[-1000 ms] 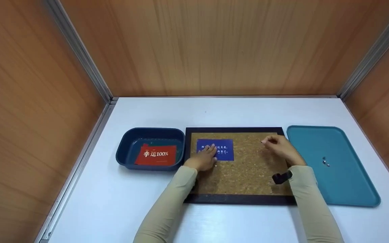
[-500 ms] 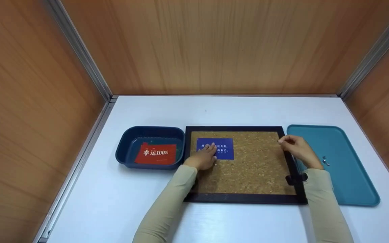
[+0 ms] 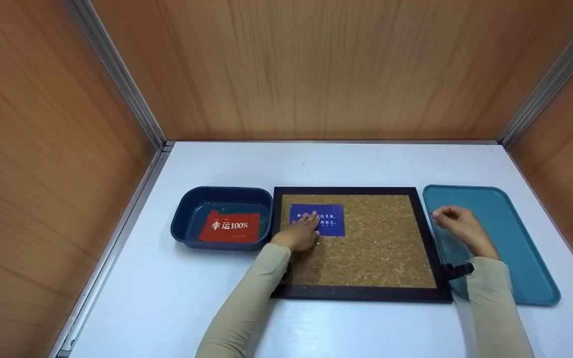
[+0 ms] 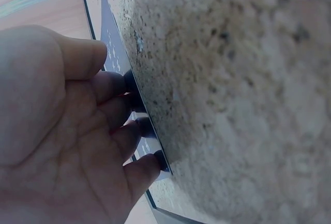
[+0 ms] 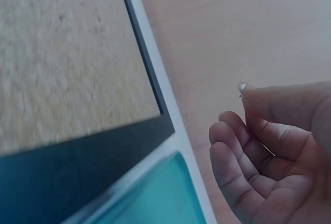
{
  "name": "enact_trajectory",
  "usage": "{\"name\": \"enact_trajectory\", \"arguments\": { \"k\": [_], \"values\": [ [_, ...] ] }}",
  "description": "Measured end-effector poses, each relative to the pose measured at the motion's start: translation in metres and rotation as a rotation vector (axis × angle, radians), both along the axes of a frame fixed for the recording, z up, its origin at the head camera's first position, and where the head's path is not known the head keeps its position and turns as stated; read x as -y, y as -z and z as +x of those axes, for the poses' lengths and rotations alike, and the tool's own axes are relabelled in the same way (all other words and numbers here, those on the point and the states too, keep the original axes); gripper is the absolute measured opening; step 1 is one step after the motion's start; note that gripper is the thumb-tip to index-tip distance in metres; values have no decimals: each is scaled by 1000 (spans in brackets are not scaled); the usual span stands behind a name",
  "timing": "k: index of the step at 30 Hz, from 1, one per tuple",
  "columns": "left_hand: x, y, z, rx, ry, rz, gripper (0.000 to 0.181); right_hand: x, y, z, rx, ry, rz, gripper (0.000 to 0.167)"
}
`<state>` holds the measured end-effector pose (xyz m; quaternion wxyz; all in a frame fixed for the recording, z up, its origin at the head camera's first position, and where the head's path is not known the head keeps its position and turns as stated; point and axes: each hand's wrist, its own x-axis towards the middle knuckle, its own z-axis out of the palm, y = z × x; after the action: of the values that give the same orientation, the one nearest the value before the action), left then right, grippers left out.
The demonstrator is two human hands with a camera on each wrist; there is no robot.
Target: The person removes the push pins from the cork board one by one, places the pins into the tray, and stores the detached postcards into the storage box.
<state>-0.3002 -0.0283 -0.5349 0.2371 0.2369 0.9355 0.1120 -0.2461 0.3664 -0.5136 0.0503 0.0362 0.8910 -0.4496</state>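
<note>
On the cork board (image 3: 371, 248) lies a blue card (image 3: 334, 226) with white writing, near the upper left corner. My left hand (image 3: 299, 233) rests on the card with fingers extended; the left wrist view shows its fingertips (image 4: 132, 81) against the card (image 4: 116, 43). My right hand (image 3: 465, 231) is over the left part of the teal tray (image 3: 520, 278), just right of the board. Between its thumb and finger it pinches a small silver thumbtack (image 5: 242, 87). The small shiny pieces seen earlier in the tray are hidden behind this hand.
Left of the board stands a dark blue bin (image 3: 182, 231) holding red cards (image 3: 232, 227) with white print. The board's black frame (image 3: 356, 293) lies between bin and tray. Wooden panels (image 3: 326, 69) enclose the white table (image 3: 157, 298).
My right hand has moved right, from above the board's right part, across its frame to over the tray, keeping the thumbtack. The left hand has stayed on the blue card.
</note>
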Motion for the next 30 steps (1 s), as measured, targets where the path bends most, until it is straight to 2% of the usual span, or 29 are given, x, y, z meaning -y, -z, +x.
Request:
{"name": "enact_trajectory", "arguments": {
  "k": [16,22,30],
  "values": [
    [-1,1,-1,-1,-8,-16,52,-41,1,23,-26,84,-3,57],
    [-1,1,-1,-2,-5,-12,53,-56,6,29,2,130,2,59],
    [0,0,1,0,-2,-6,53,-74,10,35,63,142,46,61]
  ]
}}
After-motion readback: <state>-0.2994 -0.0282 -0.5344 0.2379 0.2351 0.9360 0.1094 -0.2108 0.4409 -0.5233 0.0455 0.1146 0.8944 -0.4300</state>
